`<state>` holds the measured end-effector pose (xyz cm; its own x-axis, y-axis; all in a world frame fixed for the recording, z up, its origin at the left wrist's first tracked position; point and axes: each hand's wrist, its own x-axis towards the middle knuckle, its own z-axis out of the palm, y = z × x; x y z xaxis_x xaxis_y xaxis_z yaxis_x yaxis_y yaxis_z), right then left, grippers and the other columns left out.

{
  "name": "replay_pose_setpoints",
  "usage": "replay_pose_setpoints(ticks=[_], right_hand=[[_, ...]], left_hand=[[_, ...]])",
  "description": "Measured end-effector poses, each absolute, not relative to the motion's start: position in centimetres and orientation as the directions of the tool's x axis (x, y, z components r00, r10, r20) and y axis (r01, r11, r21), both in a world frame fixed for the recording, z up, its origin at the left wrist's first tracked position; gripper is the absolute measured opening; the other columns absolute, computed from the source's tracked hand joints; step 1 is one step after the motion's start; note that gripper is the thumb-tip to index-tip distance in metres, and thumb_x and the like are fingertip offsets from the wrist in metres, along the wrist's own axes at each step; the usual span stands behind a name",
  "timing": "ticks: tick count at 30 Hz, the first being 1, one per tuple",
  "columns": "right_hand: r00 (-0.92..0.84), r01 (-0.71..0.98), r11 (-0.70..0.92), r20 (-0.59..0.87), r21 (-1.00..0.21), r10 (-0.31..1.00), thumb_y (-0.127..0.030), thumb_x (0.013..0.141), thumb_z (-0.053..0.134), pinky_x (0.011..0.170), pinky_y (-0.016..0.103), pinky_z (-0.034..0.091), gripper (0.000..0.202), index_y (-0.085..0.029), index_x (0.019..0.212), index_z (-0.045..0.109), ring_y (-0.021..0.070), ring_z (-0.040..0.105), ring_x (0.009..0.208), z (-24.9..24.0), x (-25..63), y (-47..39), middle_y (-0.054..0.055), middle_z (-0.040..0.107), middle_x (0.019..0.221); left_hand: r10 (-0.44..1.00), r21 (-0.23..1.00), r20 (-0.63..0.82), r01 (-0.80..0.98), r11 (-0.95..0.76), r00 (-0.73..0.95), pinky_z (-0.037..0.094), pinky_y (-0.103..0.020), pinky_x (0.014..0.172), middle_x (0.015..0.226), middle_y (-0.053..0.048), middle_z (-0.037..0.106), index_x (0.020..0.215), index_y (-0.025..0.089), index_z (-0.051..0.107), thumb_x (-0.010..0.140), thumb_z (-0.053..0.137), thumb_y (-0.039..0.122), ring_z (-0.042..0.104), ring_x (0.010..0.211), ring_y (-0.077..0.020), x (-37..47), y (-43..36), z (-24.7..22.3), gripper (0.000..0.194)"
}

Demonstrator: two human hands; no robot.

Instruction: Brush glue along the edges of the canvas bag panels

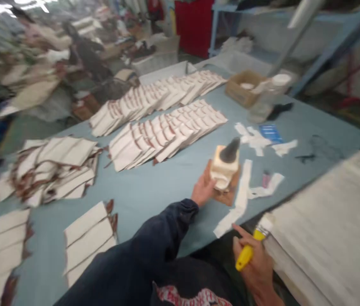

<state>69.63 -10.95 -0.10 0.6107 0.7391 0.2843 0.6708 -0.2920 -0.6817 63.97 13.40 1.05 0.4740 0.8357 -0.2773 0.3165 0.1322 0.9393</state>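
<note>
My left hand (202, 188) is closed on the left side of a cream container (224, 169) with a dark top, which sits over a brown board (227, 197). My right hand (258, 263), near the table's front edge, holds a brush with a yellow handle (245, 257) and pale bristles; its index finger points toward a white strip (242, 199). That strip lies on the blue-grey table (167, 187), just right of the board. Whether the left fingers also grip the board I cannot tell.
Rows of cream pieces with brown edges (167, 136) cover the table's far side, with a loose pile (58, 165) at left. Beyond the strips stand a cardboard box (245, 91) and a clear jar (264, 102). A pale board (335, 229) is at right. A person (44, 34) is behind.
</note>
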Motion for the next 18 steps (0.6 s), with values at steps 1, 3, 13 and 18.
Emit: replay_pose_setpoints(ticks=[1,3,13,18], right_hand=[[0.586,0.667,-0.28,0.255,-0.69,0.769,-0.048,0.097,0.059,0.054,0.025,0.055,0.024,-0.025,0.096,0.054,0.0195,0.08,0.071,-0.4,69.3,-10.8,0.013,0.082,0.111],[0.526,0.659,-0.244,0.204,-0.711,0.826,-0.056,0.098,0.055,0.056,0.025,0.056,0.031,-0.026,0.094,0.053,0.0205,0.081,0.074,-0.6,68.2,-10.3,0.013,0.082,0.11],[0.311,0.627,-0.141,0.081,-0.766,0.947,-0.066,0.101,0.047,0.062,0.026,0.058,0.041,-0.027,0.093,0.052,0.0197,0.079,0.07,2.4,61.6,-5.2,0.013,0.082,0.111],[0.291,0.654,-0.173,0.035,-0.736,0.956,-0.072,0.098,0.045,0.054,0.026,0.057,0.045,-0.027,0.093,0.053,0.0206,0.078,0.066,2.3,57.6,-3.9,0.012,0.082,0.109]], left_hand=[[0.857,0.928,-0.287,0.344,0.139,0.429,0.059,-0.046,0.098,0.124,-0.011,0.074,0.124,0.017,0.069,0.092,0.076,0.034,0.072,0.108,-0.0249,61.8,12.4,0.5,0.037],[0.896,0.899,-0.317,0.398,0.18,0.312,0.062,-0.04,0.093,0.119,-0.014,0.078,0.121,0.015,0.071,0.083,0.081,0.031,0.076,0.098,-0.0243,56.7,9.9,-0.2,0.042],[0.775,0.594,-0.172,0.564,0.574,-0.608,0.056,-0.053,0.101,0.123,-0.015,0.07,0.132,0.017,0.06,0.1,0.06,0.045,0.069,0.109,-0.0294,21.5,2.4,1.9,0.043],[0.7,0.432,-0.149,0.591,0.681,-0.698,0.055,-0.053,0.103,0.142,-0.012,0.06,0.134,0.021,0.063,0.099,0.067,0.037,0.062,0.124,-0.0294,9.9,3.7,-0.3,0.039]])
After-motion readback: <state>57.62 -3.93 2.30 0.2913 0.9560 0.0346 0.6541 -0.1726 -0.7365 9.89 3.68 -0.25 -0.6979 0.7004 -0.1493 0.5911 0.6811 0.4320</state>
